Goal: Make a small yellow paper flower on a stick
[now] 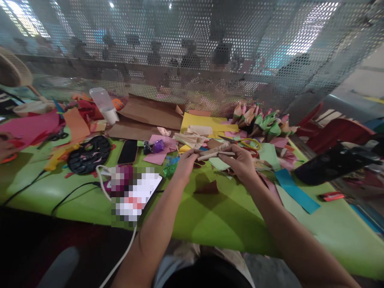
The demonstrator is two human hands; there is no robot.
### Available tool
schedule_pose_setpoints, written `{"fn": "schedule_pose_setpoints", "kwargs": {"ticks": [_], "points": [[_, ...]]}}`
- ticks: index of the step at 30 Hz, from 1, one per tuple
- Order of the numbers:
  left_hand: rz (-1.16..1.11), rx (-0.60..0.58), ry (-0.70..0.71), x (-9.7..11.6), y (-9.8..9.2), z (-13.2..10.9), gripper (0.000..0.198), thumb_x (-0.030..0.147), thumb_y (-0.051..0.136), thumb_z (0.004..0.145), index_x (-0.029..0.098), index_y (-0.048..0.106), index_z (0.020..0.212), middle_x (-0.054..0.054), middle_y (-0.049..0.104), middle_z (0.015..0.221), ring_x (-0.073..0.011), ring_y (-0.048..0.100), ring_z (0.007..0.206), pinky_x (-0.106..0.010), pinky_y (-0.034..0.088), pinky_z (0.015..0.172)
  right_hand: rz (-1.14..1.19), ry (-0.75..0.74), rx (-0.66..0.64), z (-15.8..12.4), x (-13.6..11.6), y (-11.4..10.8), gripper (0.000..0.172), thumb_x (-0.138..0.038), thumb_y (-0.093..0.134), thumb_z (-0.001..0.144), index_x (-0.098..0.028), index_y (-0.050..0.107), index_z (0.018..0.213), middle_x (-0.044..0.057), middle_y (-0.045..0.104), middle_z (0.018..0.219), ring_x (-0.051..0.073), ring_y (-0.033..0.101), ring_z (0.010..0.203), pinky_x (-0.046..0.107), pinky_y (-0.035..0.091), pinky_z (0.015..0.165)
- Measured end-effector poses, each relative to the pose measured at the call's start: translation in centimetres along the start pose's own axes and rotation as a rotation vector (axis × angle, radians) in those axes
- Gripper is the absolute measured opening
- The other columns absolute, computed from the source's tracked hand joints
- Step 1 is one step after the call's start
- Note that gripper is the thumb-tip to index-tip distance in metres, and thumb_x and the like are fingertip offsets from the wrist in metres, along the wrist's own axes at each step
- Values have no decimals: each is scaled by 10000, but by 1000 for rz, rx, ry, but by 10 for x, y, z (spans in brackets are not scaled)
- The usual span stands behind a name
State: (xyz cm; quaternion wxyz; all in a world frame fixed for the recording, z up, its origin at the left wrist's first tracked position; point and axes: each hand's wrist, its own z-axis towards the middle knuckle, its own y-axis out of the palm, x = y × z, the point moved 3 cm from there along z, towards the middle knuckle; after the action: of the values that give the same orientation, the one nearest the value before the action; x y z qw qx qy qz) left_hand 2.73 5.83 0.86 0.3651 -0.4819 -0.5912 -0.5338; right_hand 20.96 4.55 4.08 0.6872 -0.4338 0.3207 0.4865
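Observation:
Over the middle of the green table (pixel 180 224), my left hand (pixel 186 163) and my right hand (pixel 242 162) hold a narrow beige piece of paper (pixel 213 154) between them. It looks folded or rolled lengthwise, its ends pinched by thumbs and fingers. Just beyond it lie crumpled cream paper (pixel 193 140) and scissors with yellow handles (pixel 251 144). Below my hands a small brown paper piece (pixel 207 188) rests on the table. A pale green sheet (pixel 220 164) sits partly under my right hand.
Paper flowers (pixel 273 124) stand in a bunch at the back right. A black bottle (pixel 333 166) lies on the right. To the left are a lit phone (pixel 141 196) with a cable, a dark phone (pixel 128 152), a black palette (pixel 89 155) and a yellow glue gun (pixel 60 157). Another person's hand (pixel 9 146) shows far left.

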Motion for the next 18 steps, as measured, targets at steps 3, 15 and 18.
{"fn": "schedule_pose_setpoints", "kwargs": {"ticks": [3,15,18], "points": [[53,-55,57,2,0,-1,164,340,628,775,188,679,807,-20,707,771,-142,659,655,-227,448,573,5,15,35,-1,-1,0,163,-348,740,702,-198,677,722,4,660,731,156,563,661,289,448,637],[277,-131,370,1,4,-1,199,331,718,781,183,603,849,9,646,771,-131,600,726,-245,451,703,204,99,95,-1,0,4,447,-360,827,637,-226,617,1008,-21,667,773,163,614,702,287,493,640],[183,-138,336,2,5,0,276,378,767,735,181,596,824,11,640,730,-136,611,704,-250,466,688,398,216,-2,-2,6,12,573,-423,891,558,-223,640,1032,-4,688,815,168,631,736,298,522,661]]}}
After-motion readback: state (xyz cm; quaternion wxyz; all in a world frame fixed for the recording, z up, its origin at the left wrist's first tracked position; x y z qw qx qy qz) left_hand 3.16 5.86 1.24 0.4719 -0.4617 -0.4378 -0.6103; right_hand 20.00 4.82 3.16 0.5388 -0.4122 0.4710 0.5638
